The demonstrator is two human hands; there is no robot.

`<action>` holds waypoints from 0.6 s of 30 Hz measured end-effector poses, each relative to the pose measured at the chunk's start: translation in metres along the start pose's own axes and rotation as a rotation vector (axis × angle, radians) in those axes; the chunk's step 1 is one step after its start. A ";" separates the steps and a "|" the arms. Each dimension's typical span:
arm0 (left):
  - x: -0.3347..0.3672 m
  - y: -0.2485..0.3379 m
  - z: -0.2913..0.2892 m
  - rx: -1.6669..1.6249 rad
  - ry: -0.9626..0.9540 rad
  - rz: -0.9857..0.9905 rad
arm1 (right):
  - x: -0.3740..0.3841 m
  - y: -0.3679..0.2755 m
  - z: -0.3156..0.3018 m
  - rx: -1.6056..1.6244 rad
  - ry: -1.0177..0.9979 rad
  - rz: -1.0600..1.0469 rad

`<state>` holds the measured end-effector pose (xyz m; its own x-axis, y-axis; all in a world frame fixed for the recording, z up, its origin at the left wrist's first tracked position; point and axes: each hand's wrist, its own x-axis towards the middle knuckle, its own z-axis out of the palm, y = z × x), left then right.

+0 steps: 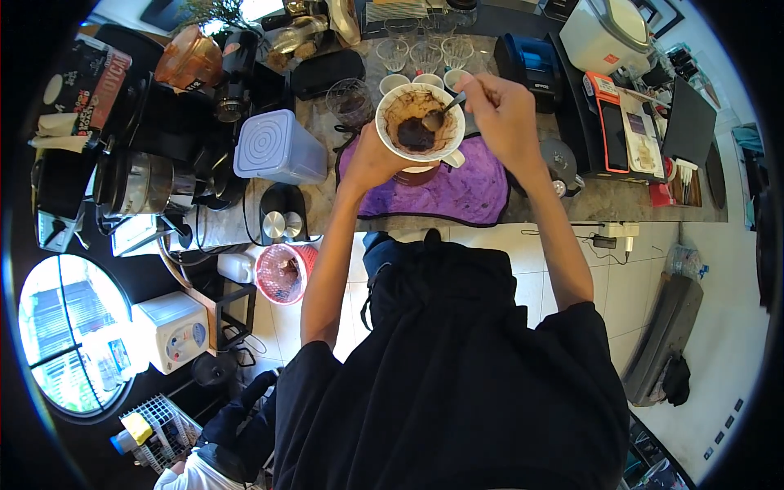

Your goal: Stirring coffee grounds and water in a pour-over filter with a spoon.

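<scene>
My left hand [377, 157] is wrapped round the side of a wide white cup [384, 135] with a small handle, holding it tilted toward me above a purple cloth [478, 192]. Brown, streaky residue coats the cup's inside wall, and a dark brown mass sits at its bottom. Between the closed fingers of my right hand [505, 121] is the handle of a metal spoon [434, 120], whose bowl dips inside the cup. Partly hidden under the cup is a round brown object [415, 176] on the cloth. Small white cups [394, 83] stand just behind.
Several clear glasses [426, 57] stand at the back, beside a glass container [349, 100]. A lidded plastic tub [282, 147] and small scale [282, 216] are left; a round dark object [559, 160] and orange-edged device [611, 131] are right. Another person [216, 461] is at lower left.
</scene>
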<state>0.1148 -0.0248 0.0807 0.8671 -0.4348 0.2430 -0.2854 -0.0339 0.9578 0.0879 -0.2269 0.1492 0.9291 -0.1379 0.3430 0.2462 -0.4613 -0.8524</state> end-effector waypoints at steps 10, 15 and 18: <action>-0.005 0.007 0.004 0.043 0.027 -0.010 | -0.001 0.022 0.010 0.229 -0.034 0.090; -0.006 -0.001 0.004 0.031 0.061 0.016 | 0.001 -0.002 -0.002 0.249 -0.001 0.049; -0.005 0.000 0.005 0.003 0.059 0.024 | -0.002 -0.002 0.001 0.133 0.010 -0.019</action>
<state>0.1084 -0.0266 0.0784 0.8825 -0.3818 0.2748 -0.3076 -0.0265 0.9511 0.0859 -0.2244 0.1496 0.9213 -0.1392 0.3631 0.2988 -0.3442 -0.8901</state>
